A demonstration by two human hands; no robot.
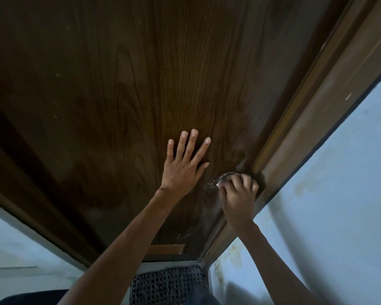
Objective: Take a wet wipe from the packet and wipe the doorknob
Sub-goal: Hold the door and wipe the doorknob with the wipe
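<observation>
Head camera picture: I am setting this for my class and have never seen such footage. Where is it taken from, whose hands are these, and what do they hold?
No machine here: a person wears one wide-angle camera on the head, so you look along their own arms at a dark wooden door. The left hand lies flat on it, fingers spread. The right hand curls round the metal doorknob beside the door frame; a pale scrap under its fingers is probably the wet wipe. No packet shows. A woven mat lies below.
</observation>
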